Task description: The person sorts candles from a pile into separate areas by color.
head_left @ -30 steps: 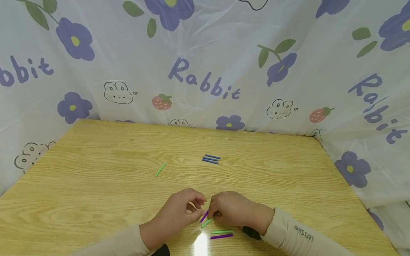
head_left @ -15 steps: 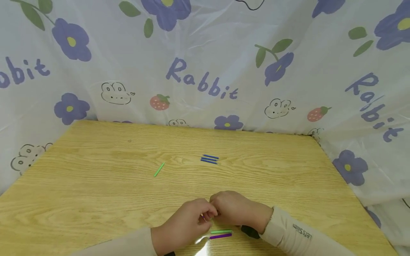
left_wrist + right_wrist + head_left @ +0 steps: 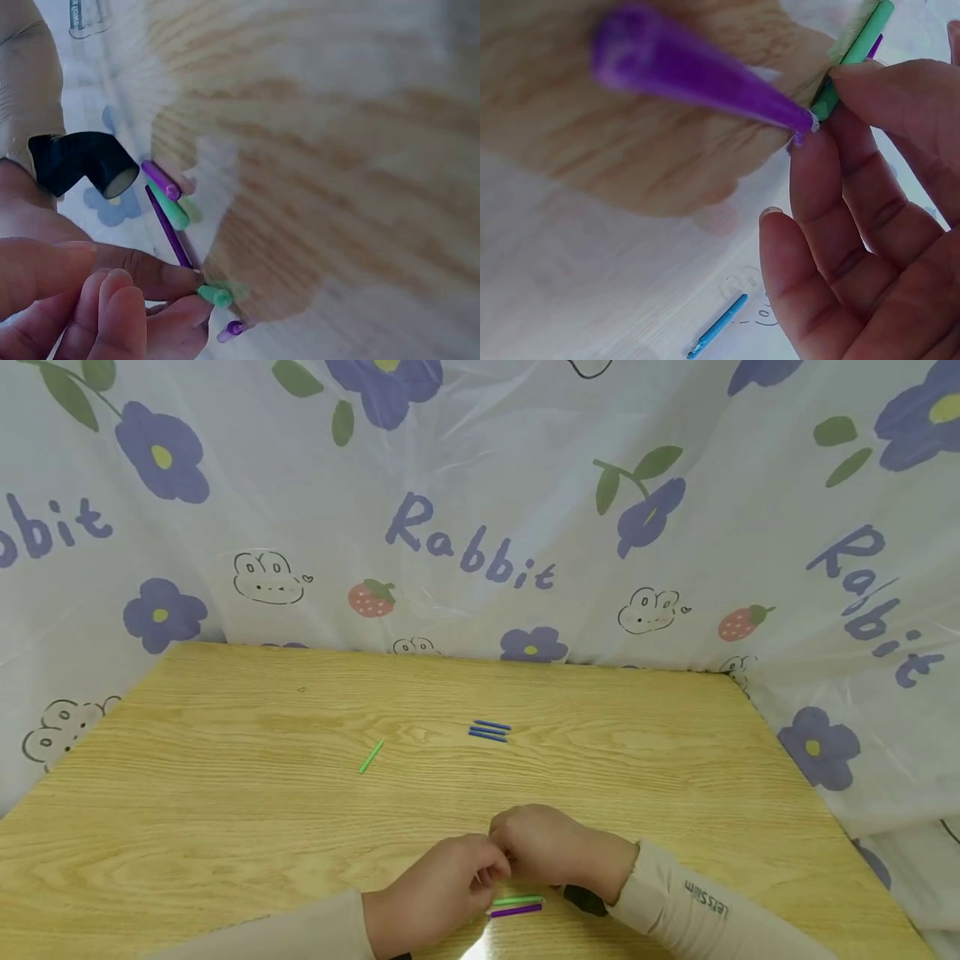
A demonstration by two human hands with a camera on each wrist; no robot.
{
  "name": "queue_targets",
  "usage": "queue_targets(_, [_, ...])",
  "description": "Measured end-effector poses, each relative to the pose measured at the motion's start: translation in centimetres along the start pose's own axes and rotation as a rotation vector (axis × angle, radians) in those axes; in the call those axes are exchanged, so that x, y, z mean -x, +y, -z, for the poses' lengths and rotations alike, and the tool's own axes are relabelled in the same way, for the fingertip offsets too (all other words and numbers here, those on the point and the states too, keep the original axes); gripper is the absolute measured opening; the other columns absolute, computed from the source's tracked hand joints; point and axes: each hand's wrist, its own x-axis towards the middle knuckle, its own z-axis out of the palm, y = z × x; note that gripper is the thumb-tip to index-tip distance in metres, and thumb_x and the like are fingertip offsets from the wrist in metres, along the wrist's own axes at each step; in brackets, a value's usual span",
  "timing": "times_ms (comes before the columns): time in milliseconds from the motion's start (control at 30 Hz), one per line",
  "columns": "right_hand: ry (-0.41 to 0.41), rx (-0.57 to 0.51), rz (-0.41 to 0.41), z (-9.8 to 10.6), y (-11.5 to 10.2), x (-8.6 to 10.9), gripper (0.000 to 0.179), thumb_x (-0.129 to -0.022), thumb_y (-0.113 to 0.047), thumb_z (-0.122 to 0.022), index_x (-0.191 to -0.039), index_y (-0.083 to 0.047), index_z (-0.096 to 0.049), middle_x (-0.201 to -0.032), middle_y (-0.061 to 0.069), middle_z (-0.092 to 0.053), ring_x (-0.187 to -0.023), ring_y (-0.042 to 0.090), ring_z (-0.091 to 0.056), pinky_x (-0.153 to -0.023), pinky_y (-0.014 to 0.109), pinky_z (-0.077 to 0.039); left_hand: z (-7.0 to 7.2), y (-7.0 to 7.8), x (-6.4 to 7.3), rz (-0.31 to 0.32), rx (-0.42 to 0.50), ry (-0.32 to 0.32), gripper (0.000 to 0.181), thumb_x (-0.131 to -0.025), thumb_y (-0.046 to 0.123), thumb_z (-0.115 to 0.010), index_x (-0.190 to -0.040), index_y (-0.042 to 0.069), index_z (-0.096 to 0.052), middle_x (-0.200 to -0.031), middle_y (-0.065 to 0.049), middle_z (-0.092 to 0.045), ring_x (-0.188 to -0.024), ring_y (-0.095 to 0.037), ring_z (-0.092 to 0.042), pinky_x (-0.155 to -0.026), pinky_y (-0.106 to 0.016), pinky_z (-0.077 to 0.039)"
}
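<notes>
Right wrist view: the right hand's [image 3: 877,191] fingers pinch a green stick [image 3: 870,37], which slants up-right from them. At the fingertips, the nearer hand's, ends a purple stick [image 3: 697,71], long axis slanting up-left, crosswise to the green; contact unclear. Whether the left hand's [image 3: 442,885] bent fingers hold anything, I cannot tell.

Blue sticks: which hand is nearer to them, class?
Right. In the head view, the right hand is below the blue sticks, slightly right; the left hand is lower and leftward.
</notes>
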Motion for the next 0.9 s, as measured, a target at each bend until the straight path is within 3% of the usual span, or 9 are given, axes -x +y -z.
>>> queue_targets(200, [-0.026, 0.014, 0.018, 0.2, 0.1, -0.1, 0.017, -0.077, -0.010, -0.067, -0.064, -0.019, -0.061, -0.064, -0.014, -0.047, -0.057, -0.002, -0.039, -0.055, 0.008, -0.034, -0.3, -0.2, 0.1, -0.010, -0.101, 0.003, 0.018, -0.074, -0.008, -0.059, -0.085, 0.006, -0.065, -0.082, 0.004, -0.059, -0.071, 0.001, -0.048, -0.063, -0.013, -0.043])
queue_targets(367, [-0.058, -0.040, 0.004, 0.3, 0.2, -0.2, 0.016, -0.077, -0.007, -0.066, -0.067, -0.019, -0.064, -0.066, -0.014, -0.049, -0.058, -0.002, -0.038, -0.058, 0.008, -0.035, -0.4, -0.1, 0.1, 0.029, -0.132, -0.028, 0.016, -0.076, -0.006, -0.059, -0.087, 0.005, -0.065, -0.083, 0.005, -0.059, -0.073, 0.002, -0.049, -0.065, -0.013, -0.043])
queue_targets(500, [-0.077, -0.115, -0.007, 0.4, 0.4, -0.3, 0.019, -0.079, -0.004, -0.063, -0.067, -0.019, -0.065, -0.067, -0.015, -0.051, -0.056, -0.004, -0.042, -0.058, 0.007, -0.037, -0.6, 0.0, 0.0, 0.058, -0.122, -0.070, 0.021, -0.078, -0.006, -0.057, -0.065, 0.011, -0.055, -0.064, 0.012, -0.040, -0.058, 0.003, -0.034, -0.054, -0.012, -0.033])
queue_targets(600, [-0.093, -0.161, -0.014, 0.5, 0.5, -0.3, 0.022, -0.079, -0.002, -0.062, -0.068, -0.019, -0.067, -0.065, -0.015, -0.050, -0.056, -0.004, -0.041, -0.057, 0.008, -0.037, -0.8, 0.1, -0.2, 0.059, -0.136, -0.079, 0.035, -0.079, -0.004, -0.056, -0.057, 0.014, -0.037, -0.059, 0.009, -0.021, -0.052, -0.002, -0.022, -0.050, -0.015, -0.023])
queue_targets(900, [-0.122, -0.201, -0.042, 0.7, 0.6, -0.5, 0.015, -0.080, -0.007, -0.064, -0.076, -0.020, -0.072, -0.069, -0.017, -0.056, -0.058, -0.004, -0.041, -0.057, 0.009, -0.039, -1.2, 0.7, -0.3, 0.084, -0.245, -0.112, 0.030, -0.081, -0.001, -0.057, -0.058, 0.014, -0.044, -0.057, 0.011, -0.028, -0.053, 0.000, -0.028, -0.051, -0.013, -0.030])
